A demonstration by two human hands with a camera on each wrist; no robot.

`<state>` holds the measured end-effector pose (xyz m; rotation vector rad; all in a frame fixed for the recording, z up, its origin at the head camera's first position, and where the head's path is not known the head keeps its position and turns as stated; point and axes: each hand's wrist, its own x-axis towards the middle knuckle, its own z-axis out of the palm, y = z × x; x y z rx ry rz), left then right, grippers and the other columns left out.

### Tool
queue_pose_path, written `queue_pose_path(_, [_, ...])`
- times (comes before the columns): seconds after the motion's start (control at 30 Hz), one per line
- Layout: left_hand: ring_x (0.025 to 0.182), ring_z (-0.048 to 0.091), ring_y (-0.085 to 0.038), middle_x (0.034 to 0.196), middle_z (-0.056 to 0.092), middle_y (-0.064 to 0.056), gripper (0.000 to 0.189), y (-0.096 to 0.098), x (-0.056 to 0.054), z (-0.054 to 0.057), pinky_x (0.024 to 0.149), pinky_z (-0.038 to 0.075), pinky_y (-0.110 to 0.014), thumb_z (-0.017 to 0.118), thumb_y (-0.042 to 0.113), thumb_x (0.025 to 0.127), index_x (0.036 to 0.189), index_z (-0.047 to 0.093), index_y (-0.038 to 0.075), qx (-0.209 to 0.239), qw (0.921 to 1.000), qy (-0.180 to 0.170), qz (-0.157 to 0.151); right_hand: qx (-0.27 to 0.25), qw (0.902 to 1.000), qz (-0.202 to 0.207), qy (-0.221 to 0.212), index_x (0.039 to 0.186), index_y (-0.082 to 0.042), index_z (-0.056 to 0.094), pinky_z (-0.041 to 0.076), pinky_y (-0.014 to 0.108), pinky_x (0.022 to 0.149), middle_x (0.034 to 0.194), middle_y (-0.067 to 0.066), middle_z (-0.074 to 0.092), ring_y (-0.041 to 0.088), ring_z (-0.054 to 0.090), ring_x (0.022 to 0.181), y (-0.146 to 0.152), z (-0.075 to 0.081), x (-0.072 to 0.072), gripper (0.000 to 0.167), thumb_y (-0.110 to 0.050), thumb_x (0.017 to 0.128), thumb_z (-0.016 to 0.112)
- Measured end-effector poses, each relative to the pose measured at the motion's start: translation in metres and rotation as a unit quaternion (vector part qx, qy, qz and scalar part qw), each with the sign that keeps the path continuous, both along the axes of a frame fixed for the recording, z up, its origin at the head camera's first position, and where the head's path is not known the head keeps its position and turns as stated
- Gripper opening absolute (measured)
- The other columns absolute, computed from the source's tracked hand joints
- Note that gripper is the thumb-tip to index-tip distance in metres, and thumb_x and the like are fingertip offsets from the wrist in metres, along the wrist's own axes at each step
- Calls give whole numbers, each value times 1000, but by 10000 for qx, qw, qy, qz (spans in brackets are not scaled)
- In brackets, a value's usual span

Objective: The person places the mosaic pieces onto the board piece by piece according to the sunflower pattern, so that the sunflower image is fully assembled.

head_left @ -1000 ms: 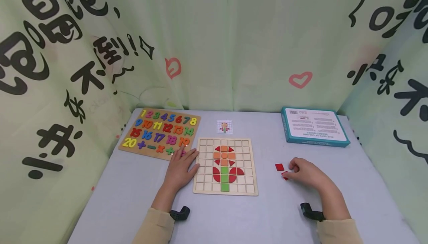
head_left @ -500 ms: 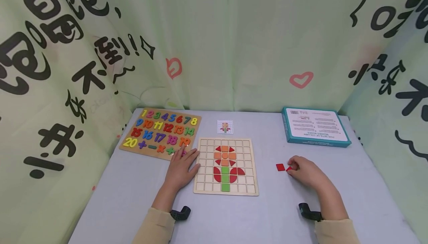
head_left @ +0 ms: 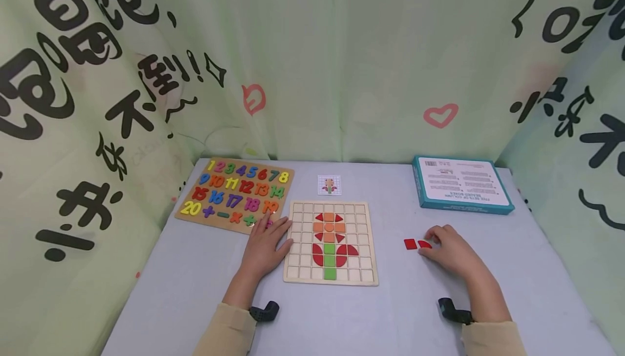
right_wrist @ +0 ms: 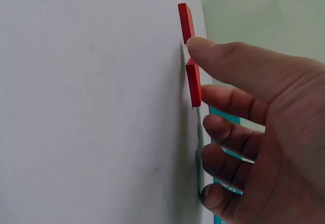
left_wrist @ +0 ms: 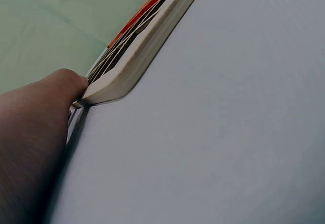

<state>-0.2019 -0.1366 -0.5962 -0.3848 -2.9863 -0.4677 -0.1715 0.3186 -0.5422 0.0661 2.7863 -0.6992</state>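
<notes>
In the head view my right hand [head_left: 451,250] pinches a red quarter-circle tile [head_left: 425,244] between thumb and index finger, low over the table. The right wrist view shows the tile [right_wrist: 194,84] edge-on, the other fingers curved loosely away from it. Just left of it lies a red square tile [head_left: 410,244]. My left hand [head_left: 263,247] lies flat with fingers spread, its thumb touching the left edge of the wooden grid board [head_left: 303,272]. Its fingertips reach the lower right corner of the number board [head_left: 219,222]. Orange, red and green tiles form a flower on the grid.
Behind the grid board lies a small card [head_left: 329,185] with a flower picture. A teal box [head_left: 464,185] sits at the back right of the white-covered table [head_left: 371,318]. Green curtains [head_left: 342,74] with black writing enclose the back and sides.
The red quarter-circle tile has shifted slightly up and right with my right hand, and more of it shows. My left hand and the boards stay in place.
</notes>
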Motion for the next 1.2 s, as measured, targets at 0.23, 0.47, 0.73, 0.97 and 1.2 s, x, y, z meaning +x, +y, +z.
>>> queue_pose_path(0.23, [153, 19, -28, 152, 48, 7, 55, 1, 1, 0, 125, 16, -51, 57, 51, 95, 145, 51, 29, -4, 9999, 104, -34, -77, 9998, -21, 154, 116, -3, 62, 57, 40, 76, 103, 14, 56, 26, 53, 93, 5, -5, 2, 41, -26, 85, 76])
queue_pose_path(0.47, [153, 20, -29, 152, 48, 6, 55, 0, 1, 0, 125, 17, -52, 57, 50, 95, 145, 51, 28, 24, 9999, 116, -65, -177, 9995, -218, 159, 118, -1, 59, 58, 45, 79, 108, 18, 57, 30, 53, 96, 7, -6, 4, 48, -29, 83, 77])
queue_pose_path(0.73, [153, 20, -28, 152, 48, 7, 56, 0, 1, -2, 125, 18, -52, 57, 51, 95, 145, 51, 29, 13, 9998, 174, -61, -209, 9987, -81, 454, 115, -4, 61, 57, 39, 75, 107, 15, 60, 27, 54, 94, 4, -2, 2, 43, -29, 84, 77])
queue_pose_path(0.97, [153, 20, -27, 152, 48, 7, 56, 1, 1, 0, 125, 17, -52, 57, 52, 94, 145, 50, 29, -8, 9999, 140, -33, -241, 9986, 116, 451, 116, -5, 61, 54, 29, 67, 103, 12, 62, 24, 54, 90, -12, 12, -5, 41, -26, 85, 76])
queue_pose_path(1.2, [153, 20, -28, 152, 48, 6, 56, 1, 1, 1, 125, 16, -52, 58, 51, 94, 145, 51, 29, 38, 9999, 108, -21, -272, 9984, 282, 414, 113, -8, 62, 49, 26, 62, 86, 5, 60, 19, 53, 80, -48, 20, -10, 33, -25, 87, 74])
